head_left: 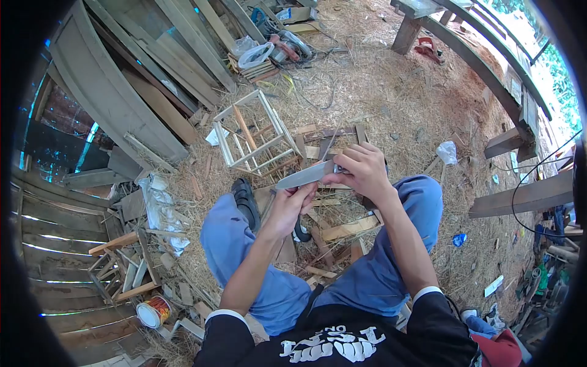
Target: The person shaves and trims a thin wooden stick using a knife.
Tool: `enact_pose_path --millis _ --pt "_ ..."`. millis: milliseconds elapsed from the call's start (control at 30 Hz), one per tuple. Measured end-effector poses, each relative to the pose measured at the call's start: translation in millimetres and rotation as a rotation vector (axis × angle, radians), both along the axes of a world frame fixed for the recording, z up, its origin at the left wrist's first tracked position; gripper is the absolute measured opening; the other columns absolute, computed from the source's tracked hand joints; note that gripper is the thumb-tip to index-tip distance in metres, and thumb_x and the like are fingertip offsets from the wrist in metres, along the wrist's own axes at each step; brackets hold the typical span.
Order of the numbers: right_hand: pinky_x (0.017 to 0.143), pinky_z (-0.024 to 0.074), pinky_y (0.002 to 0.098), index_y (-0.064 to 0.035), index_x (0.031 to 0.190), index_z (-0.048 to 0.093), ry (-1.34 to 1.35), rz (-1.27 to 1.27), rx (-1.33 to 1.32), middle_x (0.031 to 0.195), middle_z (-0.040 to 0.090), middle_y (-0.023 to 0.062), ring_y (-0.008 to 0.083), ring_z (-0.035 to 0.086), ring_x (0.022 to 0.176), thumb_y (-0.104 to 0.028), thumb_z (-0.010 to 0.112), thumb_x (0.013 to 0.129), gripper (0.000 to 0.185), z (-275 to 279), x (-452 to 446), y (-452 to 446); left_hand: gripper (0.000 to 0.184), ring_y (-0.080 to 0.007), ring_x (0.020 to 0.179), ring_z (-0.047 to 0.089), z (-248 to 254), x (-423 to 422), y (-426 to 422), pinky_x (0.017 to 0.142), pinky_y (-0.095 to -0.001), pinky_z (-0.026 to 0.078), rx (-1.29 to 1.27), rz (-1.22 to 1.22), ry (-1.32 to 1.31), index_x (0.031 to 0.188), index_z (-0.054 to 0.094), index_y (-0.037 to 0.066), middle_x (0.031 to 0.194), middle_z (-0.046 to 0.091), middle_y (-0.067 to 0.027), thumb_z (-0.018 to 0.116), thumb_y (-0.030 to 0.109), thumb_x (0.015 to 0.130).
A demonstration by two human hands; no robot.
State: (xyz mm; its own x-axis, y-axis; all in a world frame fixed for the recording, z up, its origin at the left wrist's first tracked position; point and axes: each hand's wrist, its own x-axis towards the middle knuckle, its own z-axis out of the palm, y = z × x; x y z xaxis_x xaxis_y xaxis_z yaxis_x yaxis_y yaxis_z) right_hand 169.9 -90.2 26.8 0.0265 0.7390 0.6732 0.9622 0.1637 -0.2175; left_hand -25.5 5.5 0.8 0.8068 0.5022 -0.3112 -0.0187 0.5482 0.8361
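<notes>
A metal blade (304, 175) lies across the space between my two hands, above my lap. Its right end is held in my right hand (362, 168), whose fingers are closed round it. My left hand (290, 210) is just under the blade, with fingers bent round a dark object near the blade's middle; most of that object is hidden. Past my hands, a light wooden frame (278, 127) stands on the straw-strewn ground. Short wood offcuts (344, 229) lie between my legs.
Long boards (116, 92) lean at the upper left. A paint can (153, 312) and a small wooden frame (143, 263) are at the lower left. A timber bench (471, 46) is at the upper right. Part of another person in red (498, 348) shows at the lower right.
</notes>
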Motion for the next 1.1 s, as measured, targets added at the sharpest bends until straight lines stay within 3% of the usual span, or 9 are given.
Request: enact_pose_path --millis 100,267,367,467,567,667,800,900,1100 --pt "0.060 0.0432 0.0314 -0.0130 0.078 0.061 -0.029 -0.042 -0.012 0.066 0.055 -0.0006 0.0172 0.058 0.061 -0.049 0.079 0.071 0.040 0.9 1.8 -1.3 0.026 -0.0019 0.055 0.030 8.0 3.9 -1.4 0.046 -0.0220 0.020 0.011 0.016 -0.069 0.124 0.064 0.007 0.077 0.050 0.0057 0.060 0.017 0.100" --pt "0.062 0.0444 0.0321 -0.0116 0.078 0.065 0.006 -0.095 0.026 0.069 0.061 0.0020 0.0176 0.061 0.065 -0.048 0.078 0.073 0.039 4.6 6.7 0.2 0.030 -0.0014 0.055 0.030 14.6 3.7 4.1 0.044 -0.0205 0.020 -0.070 0.001 -0.109 0.130 0.062 0.007 0.074 0.047 0.0055 0.059 0.017 0.101" --pt "0.062 0.0447 0.0339 -0.0083 0.081 0.068 0.127 -0.319 0.114 0.071 0.064 0.0066 0.0208 0.063 0.066 -0.042 0.077 0.081 0.035 6.2 36.1 -8.7 0.036 -0.0010 0.055 0.029 24.9 -3.7 8.7 0.044 -0.0193 0.021 -0.078 0.004 -0.104 0.136 0.059 0.008 0.073 0.045 0.0057 0.059 0.018 0.101" --pt "0.061 0.0442 0.0365 -0.0057 0.085 0.069 0.489 -0.730 0.025 0.071 0.064 0.0106 0.0259 0.062 0.064 -0.036 0.073 0.088 0.030 12.5 50.5 -18.4 0.038 -0.0008 0.054 0.029 23.7 -8.3 5.6 0.045 -0.0182 0.024 -0.028 -0.028 -0.081 0.138 0.058 0.009 0.075 0.045 0.0056 0.060 0.018 0.101" --pt "0.058 0.0428 0.0381 -0.0045 0.085 0.068 0.569 -0.743 0.077 0.068 0.061 0.0121 0.0282 0.060 0.062 -0.035 0.071 0.090 0.031 13.9 54.9 -25.9 0.039 -0.0007 0.053 0.029 19.8 -10.3 4.9 0.045 -0.0175 0.026 -0.045 -0.011 -0.067 0.139 0.058 0.010 0.075 0.046 0.0057 0.061 0.019 0.101" --pt "0.057 0.0428 0.0381 -0.0042 0.085 0.068 0.380 -0.656 0.050 0.066 0.059 0.0117 0.0280 0.059 0.060 -0.036 0.071 0.090 0.032 4.7 51.2 -32.8 0.041 -0.0006 0.053 0.030 10.4 -11.7 9.9 0.045 -0.0175 0.027 -0.044 0.038 -0.032 0.140 0.055 0.010 0.074 0.046 0.0059 0.060 0.019 0.101" --pt "0.058 0.0437 0.0392 -0.0040 0.084 0.067 0.454 -0.505 0.024 0.065 0.058 0.0117 0.0284 0.058 0.059 -0.032 0.071 0.090 0.029 5.2 32.3 -29.7 0.041 -0.0006 0.053 0.030 9.4 -8.6 9.4 0.045 -0.0177 0.027 0.008 0.076 0.021 0.141 0.054 0.010 0.073 0.046 0.0060 0.058 0.018 0.102" --pt "0.059 0.0454 0.0392 -0.0053 0.082 0.066 0.360 -0.291 0.004 0.066 0.060 0.0104 0.0270 0.061 0.061 -0.034 0.075 0.085 0.030 0.4 21.0 -22.8 0.042 -0.0007 0.053 0.031 13.9 -1.4 4.0 0.045 -0.0179 0.026 0.024 0.076 0.039 0.143 0.053 0.011 0.073 0.046 0.0059 0.058 0.018 0.102" --pt "0.059 0.0461 0.0385 -0.0069 0.086 0.065 0.294 0.058 -0.001 0.067 0.061 0.0081 0.0278 0.061 0.062 -0.037 0.078 0.079 0.033 -9.4 -8.4 -1.4 0.022 -0.0014 0.053 0.031 5.0 6.4 -1.6 0.044 -0.0191 0.024 -0.047 0.003 -0.057 0.119 0.063 0.007 0.074 0.048 0.0037 0.058 0.019 0.102"
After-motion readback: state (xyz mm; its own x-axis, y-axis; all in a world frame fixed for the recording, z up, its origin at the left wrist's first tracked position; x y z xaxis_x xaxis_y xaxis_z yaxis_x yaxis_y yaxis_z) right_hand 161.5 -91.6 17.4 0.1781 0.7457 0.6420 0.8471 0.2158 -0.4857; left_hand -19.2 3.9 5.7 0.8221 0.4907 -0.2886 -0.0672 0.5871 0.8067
